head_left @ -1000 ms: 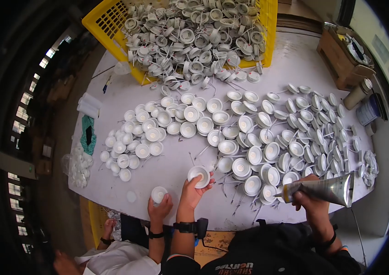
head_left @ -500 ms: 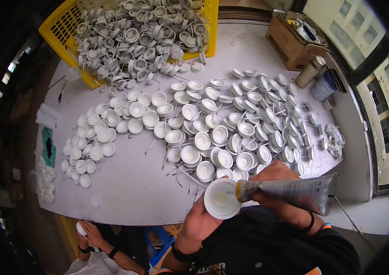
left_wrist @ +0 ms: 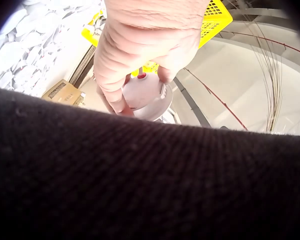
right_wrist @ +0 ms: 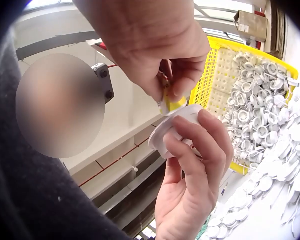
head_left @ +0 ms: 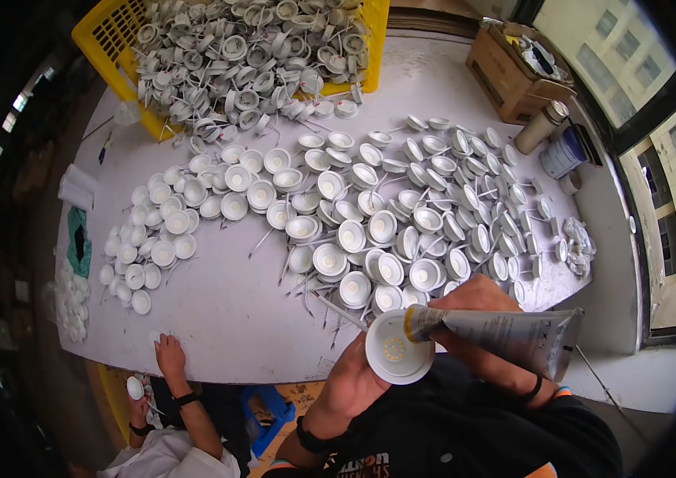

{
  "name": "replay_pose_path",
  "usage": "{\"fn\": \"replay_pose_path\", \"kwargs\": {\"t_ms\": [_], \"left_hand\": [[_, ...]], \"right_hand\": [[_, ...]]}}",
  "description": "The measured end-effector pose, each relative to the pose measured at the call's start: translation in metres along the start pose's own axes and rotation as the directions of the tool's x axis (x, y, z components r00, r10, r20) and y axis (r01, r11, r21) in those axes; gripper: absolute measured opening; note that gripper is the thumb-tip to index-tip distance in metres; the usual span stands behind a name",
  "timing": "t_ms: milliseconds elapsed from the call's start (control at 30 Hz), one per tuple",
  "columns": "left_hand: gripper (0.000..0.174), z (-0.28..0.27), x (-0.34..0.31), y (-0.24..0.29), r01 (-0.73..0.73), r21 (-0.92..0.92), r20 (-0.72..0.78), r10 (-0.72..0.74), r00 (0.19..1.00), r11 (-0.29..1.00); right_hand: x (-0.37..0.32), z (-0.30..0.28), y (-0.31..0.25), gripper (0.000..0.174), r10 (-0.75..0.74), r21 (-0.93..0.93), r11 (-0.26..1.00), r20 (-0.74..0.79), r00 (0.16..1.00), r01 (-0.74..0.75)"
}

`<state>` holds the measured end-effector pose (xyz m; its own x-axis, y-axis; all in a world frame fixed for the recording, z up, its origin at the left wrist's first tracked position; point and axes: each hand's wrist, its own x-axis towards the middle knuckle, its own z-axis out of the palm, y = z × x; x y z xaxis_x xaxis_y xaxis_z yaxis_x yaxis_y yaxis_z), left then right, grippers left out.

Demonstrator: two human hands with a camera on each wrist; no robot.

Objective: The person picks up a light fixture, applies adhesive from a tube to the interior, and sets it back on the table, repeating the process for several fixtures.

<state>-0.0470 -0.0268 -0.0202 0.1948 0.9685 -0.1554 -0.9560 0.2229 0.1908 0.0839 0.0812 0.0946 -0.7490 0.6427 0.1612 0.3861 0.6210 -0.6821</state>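
Note:
In the head view, my left hand point(head_left: 351, 381) grips a round white downlight point(head_left: 400, 368) by its rim, its cup and ring of yellow LED dots facing up. My right hand point(head_left: 477, 296) squeezes a silver glue tube point(head_left: 513, 334) with a yellow band, its nozzle end over the cup's upper right edge. From the left wrist, fingers and thumb show round the downlight's back point(left_wrist: 144, 92), where a red spot is visible. The right wrist view has the tube's yellow end point(right_wrist: 176, 104) close above the downlight point(right_wrist: 165, 132); the tip is hidden there.
Many white downlights point(head_left: 330, 261) with wire tails cover the table point(head_left: 242, 342). A yellow crate point(head_left: 378, 48) of similar parts stands at the back. A cardboard box point(head_left: 505, 80), a flask point(head_left: 541, 127) and a tin point(head_left: 562, 153) line the right. Another person's hand point(head_left: 169, 356) reaches the table's front edge.
My left hand has brought the downlight right and down towards me, and my right hand has brought the tube over it. The other person's hand has come up to the table edge.

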Motion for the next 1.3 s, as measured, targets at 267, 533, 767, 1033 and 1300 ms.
{"fn": "replay_pose_path", "kwargs": {"t_ms": [267, 533, 767, 1033, 1300], "left_hand": [[0.057, 0.008, 0.001, 0.004, -0.01, 0.063, 0.06, 0.006, 0.998, 0.998], [0.055, -0.002, 0.002, 0.002, 0.026, 0.046, 0.07, -0.029, 0.997, 0.999], [0.054, 0.006, -0.003, 0.013, -0.064, 0.132, -0.036, 0.07, 0.997, 0.989], [0.05, 0.001, -0.001, 0.014, -0.124, 0.061, -0.04, 0.126, 0.991, 0.99], [0.051, -0.011, 0.005, 0.009, -0.106, 0.017, 0.057, 0.105, 0.993, 0.994]], "right_hand": [[-0.007, 0.009, 0.013, 0.016, -0.008, 0.08, 0.997, -0.007, 1.0, 0.009], [-0.011, 0.017, 0.013, 0.025, -0.079, 0.164, 0.98, -0.182, 0.98, 0.109], [-0.014, 0.001, 0.008, 0.032, -0.031, 0.119, 0.992, -0.103, 0.994, 0.043], [-0.016, -0.004, 0.007, 0.029, -0.06, 0.317, 0.948, 0.129, 0.99, 0.016], [0.002, 0.031, 0.009, 0.025, -0.129, 0.281, 0.942, -0.199, 0.971, 0.183]]}}
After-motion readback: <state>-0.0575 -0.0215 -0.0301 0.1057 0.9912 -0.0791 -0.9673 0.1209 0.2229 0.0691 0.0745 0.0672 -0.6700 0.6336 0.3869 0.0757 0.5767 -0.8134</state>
